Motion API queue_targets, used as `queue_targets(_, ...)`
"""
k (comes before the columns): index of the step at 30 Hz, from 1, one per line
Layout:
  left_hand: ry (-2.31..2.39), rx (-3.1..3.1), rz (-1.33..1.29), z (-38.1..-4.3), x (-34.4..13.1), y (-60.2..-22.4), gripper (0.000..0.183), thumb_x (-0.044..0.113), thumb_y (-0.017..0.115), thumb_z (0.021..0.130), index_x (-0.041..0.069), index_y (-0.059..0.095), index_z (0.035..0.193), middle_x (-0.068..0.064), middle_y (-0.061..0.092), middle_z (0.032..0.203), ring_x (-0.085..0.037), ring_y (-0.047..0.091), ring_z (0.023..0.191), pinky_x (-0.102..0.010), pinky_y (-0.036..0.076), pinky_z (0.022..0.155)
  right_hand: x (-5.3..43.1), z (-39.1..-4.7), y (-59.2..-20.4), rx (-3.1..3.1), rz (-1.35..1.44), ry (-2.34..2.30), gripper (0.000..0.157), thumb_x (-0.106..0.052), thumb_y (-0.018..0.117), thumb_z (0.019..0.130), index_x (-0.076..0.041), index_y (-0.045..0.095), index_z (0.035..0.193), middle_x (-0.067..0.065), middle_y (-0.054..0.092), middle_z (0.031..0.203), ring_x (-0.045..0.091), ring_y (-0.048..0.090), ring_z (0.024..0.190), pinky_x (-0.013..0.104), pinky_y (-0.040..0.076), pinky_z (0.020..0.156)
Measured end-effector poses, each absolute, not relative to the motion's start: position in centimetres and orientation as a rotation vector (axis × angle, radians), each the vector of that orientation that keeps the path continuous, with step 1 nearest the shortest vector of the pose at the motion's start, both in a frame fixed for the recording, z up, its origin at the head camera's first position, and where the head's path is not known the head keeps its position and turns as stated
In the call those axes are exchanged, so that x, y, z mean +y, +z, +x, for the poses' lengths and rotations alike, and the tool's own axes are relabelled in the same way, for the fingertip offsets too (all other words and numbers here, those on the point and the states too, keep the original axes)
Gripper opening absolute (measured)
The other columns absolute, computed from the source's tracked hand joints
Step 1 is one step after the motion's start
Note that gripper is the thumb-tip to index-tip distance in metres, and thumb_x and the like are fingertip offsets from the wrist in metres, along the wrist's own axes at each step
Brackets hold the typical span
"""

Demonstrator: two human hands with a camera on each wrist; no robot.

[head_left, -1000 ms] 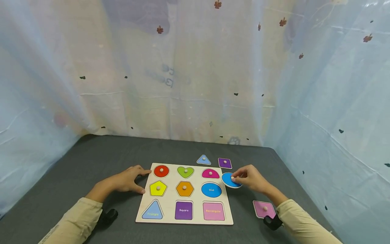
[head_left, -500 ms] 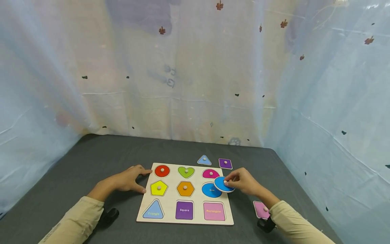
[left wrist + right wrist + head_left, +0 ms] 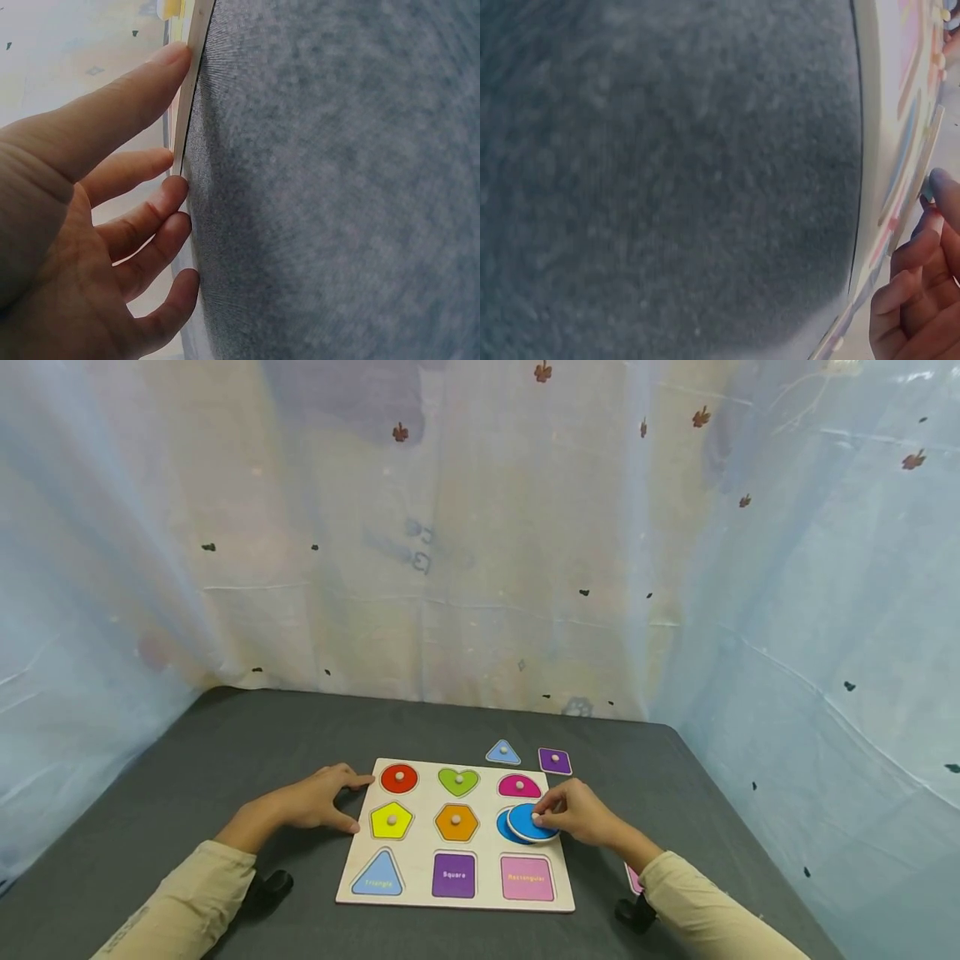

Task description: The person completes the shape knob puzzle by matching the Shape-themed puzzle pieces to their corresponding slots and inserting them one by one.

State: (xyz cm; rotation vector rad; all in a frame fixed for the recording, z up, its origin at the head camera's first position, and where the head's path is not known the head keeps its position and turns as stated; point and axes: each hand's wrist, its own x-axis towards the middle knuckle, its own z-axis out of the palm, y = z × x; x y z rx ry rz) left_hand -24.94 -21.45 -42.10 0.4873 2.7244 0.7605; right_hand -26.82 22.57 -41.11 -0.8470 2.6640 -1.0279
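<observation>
Blue oval piece (image 3: pixel 528 827) has moved left, pinched by right hand (image 3: pixel 576 815).

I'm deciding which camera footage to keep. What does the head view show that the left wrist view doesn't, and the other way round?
Only the head view: the right grip holding the blue oval piece partly over the blue recess, plus the loose light-blue triangle piece and purple square piece beyond the board.
Only the left wrist view: the palm side of the left grip, thumb and all four fingers.
Both: the left grip at the board's left edge, the grey tabletop and the pale backdrop.
</observation>
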Motion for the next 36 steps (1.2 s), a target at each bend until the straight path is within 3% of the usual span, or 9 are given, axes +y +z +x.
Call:
queue_targets(23,0.764,2.725,0.499,-24.4,-21.4,-42.5,0.085,0.032,0.09,0.075,0.008,0.053,0.148,-0.013,0.054,0.129,-0.032,0.049,0.119,-0.058,0.041,0.106,20.9,-27.1,-42.6,2.659,-0.902,-0.977,0.01,-0.011,0.076,0.09,-0.001,0.08,0.09,0.004,0.064,0.069,0.005,0.05,0.06,0.019,0.045,0.054)
queue_targets(36,0.769,2.724,0.482,-24.9,-21.4,-42.0,0.086,0.03,0.09,0.075,0.008,0.051,0.149,-0.014,0.053,0.131,-0.032,0.047,0.12,-0.059,0.041,0.108,20.7,-27.2,-42.1,2.627,-0.903,-0.982,0.01,-0.009,0.073,0.091,0.001,0.076,0.091,0.004,0.062,0.072,0.004,0.05,0.059,0.018,0.045,0.057)
